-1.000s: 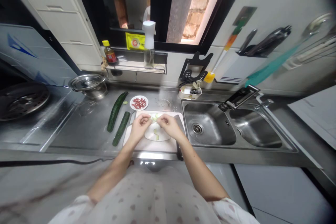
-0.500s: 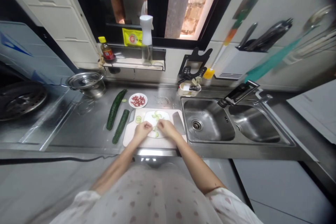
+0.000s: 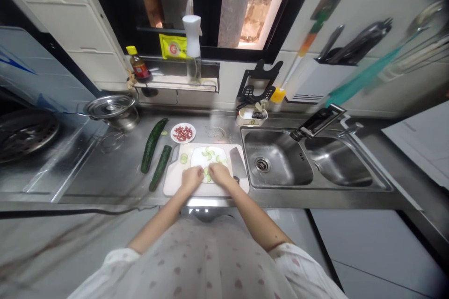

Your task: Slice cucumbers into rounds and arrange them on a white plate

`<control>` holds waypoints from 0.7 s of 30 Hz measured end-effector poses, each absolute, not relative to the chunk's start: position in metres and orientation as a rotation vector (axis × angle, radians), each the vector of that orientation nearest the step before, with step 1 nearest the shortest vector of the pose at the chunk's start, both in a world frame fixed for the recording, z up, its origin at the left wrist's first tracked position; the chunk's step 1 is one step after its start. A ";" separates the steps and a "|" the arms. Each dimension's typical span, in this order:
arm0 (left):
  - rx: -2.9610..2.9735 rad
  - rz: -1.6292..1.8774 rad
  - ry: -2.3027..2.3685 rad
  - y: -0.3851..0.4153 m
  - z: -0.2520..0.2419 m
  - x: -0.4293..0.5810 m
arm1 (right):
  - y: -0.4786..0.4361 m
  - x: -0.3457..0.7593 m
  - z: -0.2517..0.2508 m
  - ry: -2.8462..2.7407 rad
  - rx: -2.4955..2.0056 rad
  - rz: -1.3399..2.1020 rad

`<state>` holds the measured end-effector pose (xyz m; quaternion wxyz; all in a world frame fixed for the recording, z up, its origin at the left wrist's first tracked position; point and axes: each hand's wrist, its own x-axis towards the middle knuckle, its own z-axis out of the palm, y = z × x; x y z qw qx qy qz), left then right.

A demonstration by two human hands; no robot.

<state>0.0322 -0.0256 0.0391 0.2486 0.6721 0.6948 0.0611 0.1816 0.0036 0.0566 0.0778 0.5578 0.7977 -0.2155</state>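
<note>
A white square plate (image 3: 198,155) lies on the pale cutting board (image 3: 173,182). Thin cucumber slices are arranged in clusters on it, one cluster (image 3: 209,152) near its far edge and more slices (image 3: 207,177) between my hands. My left hand (image 3: 192,178) is closed, fingertips pinched at the left side of these near slices. From the right, my right hand (image 3: 220,174) pinches at the same slices, its fingers partly hiding them. A few round cucumber slices (image 3: 184,158) lie on the board's left. On its right rests a knife (image 3: 237,162) with a broad blade.
Two green cucumbers (image 3: 154,145) lie left of the board, beside a small plate with red pieces (image 3: 183,133). A lidded steel pot (image 3: 115,111) stands farther left. To the right is a double sink (image 3: 277,159) with a black tap (image 3: 315,124). A shelf (image 3: 175,83) holds bottles.
Both hands have shifted slightly toward the near edge of the plate, and the near slices show more clearly between them. The view has moved a little.
</note>
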 end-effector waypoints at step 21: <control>2.304 0.079 1.648 -0.040 0.033 0.028 | 0.004 0.182 0.046 2.491 1.606 -0.500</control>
